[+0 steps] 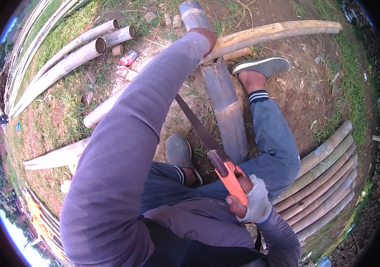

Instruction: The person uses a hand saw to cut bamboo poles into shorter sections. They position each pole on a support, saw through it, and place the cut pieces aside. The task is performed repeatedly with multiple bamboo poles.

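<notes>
My right hand, in a whitish glove with bare fingertips, is closed around the orange handle of a hand saw. The dark blade slants up to the left, and its far end passes behind my left sleeve. Stretched far forward, my left arm ends in my left hand, bent over a yellowish bamboo pole; most of its fingers are hidden. That pole lies across a thick grey bamboo length on the ground between my feet. The cut spot, if any, is hidden by my arm.
Several bamboo poles lie side by side at the right. Hollow cut poles rest at the upper left, near a red packet. Another pole runs under my left arm. My grey shoes stand on dirt and grass.
</notes>
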Demonstrator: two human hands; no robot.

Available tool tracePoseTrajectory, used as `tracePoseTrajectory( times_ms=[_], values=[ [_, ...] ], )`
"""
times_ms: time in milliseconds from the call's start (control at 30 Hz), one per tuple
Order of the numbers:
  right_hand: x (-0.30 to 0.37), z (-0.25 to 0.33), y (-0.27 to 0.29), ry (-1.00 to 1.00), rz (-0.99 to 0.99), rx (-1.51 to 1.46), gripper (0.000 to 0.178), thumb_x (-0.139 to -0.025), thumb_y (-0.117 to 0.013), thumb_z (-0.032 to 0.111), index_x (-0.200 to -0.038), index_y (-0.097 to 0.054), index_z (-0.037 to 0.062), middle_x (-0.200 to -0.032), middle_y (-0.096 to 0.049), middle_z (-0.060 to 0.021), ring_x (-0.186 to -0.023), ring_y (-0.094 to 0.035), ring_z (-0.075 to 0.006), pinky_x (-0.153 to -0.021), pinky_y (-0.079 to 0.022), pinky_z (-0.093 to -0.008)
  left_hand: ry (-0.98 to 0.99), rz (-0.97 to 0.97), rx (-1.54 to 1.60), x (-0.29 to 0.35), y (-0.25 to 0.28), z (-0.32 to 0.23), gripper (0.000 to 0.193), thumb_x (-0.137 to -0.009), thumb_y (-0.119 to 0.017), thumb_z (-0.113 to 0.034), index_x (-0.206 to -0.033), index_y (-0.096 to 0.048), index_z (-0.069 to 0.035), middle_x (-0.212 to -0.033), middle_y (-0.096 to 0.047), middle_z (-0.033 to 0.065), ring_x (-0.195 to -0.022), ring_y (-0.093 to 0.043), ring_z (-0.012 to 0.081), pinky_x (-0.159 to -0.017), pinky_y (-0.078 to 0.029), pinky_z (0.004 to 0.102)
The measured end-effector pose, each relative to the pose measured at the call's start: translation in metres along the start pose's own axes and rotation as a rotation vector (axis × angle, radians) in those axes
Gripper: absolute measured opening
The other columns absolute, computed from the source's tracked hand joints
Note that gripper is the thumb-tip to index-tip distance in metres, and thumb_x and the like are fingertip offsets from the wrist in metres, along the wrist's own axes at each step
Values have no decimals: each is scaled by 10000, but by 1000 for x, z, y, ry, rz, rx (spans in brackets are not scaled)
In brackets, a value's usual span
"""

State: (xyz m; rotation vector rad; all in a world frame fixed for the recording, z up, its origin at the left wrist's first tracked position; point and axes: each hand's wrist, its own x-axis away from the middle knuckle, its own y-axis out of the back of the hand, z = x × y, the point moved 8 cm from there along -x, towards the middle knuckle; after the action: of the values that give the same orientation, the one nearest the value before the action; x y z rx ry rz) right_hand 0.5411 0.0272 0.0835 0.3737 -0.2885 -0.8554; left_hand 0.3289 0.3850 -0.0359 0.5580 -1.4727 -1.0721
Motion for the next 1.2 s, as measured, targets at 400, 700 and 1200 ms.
tracePoseTrajectory(
  times_ms=[400,700,1200],
  values=[
    [-66,-39,-26,166,-379,33,258,-921,-721,203,-1077,-686,1,-899,-626,-182,-732,-653,-391,-653,-529,-472,-29,53,-64,-21,-22,11,525,-760,-940,-242,-1228,-766,-80,-1132,-792,162,-1133,-751,357,-966,-593,452],
    [-63,-49,-34,159,-398,8,244,-871,-752,177,-1055,-716,20,-872,-693,-143,-756,-692,-389,-756,-571,-478,-52,45,-19,-19,-22,13,555,-764,-945,-265,-1247,-744,-81,-1173,-775,177,-1177,-729,372,-996,-583,460],
    [-54,-55,-32,122,-451,74,210,-962,-660,183,-1053,-673,-6,-894,-640,-215,-761,-662,-432,-641,-508,-493,-80,-6,62,-7,-19,14,593,-783,-934,-263,-1296,-707,-68,-1193,-761,195,-1187,-717,392,-1020,-566,486]
  ],
)
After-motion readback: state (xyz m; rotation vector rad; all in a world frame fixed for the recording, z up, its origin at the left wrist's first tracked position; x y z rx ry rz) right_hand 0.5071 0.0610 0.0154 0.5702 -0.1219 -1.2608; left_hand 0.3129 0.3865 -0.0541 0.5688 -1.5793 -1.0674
